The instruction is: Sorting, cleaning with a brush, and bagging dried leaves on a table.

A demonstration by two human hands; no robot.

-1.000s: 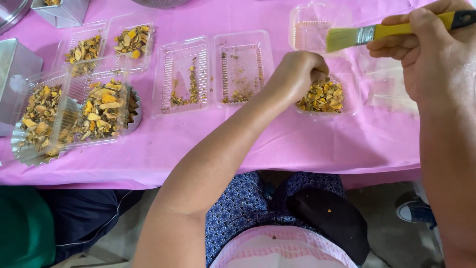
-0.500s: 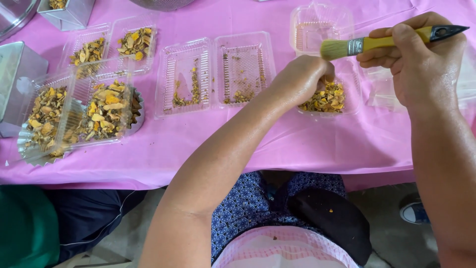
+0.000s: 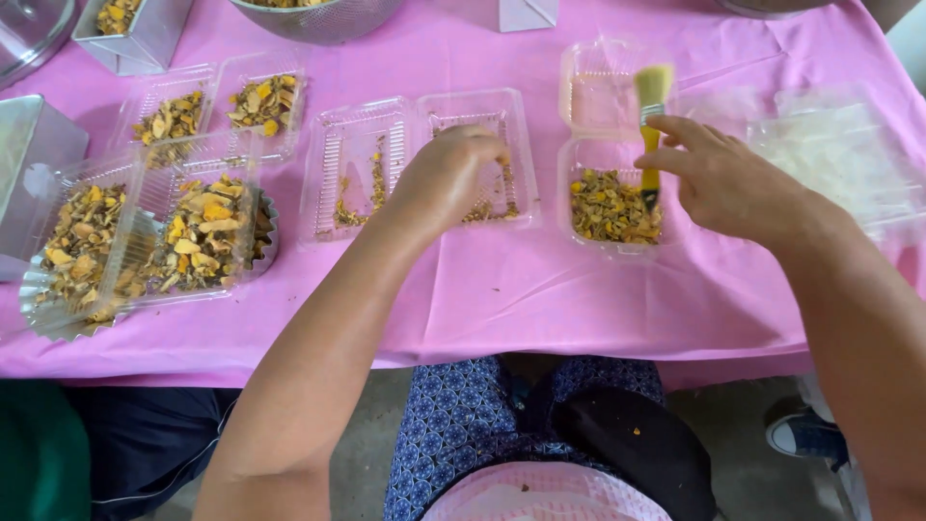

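Observation:
My left hand [image 3: 449, 174] hovers with curled fingers over the right half of an open clear clamshell box [image 3: 338, 164] that holds only a few dried yellow-brown scraps. Whatever is inside its fingers is hidden. My right hand [image 3: 723, 178] grips the handle of a small yellow brush [image 3: 653, 92] by the fingertips. The brush points away from me, bristles up over the lid of a second clamshell box [image 3: 593, 72]. The near half of that box holds a heap of dried yellow pieces [image 3: 608, 207].
Several clamshell boxes [image 3: 207, 227] full of dried pieces stand at the left on the pink tablecloth [image 3: 540, 299], some on foil cups. A metal box [image 3: 24, 164] and a metal bowl [image 3: 318, 19] lie beyond. Clear plastic bags [image 3: 839, 164] lie at the right.
My left hand moved left from the filled right-hand box to the nearly empty middle box. My right hand came down and turned the brush from lying sideways to pointing away over the right box.

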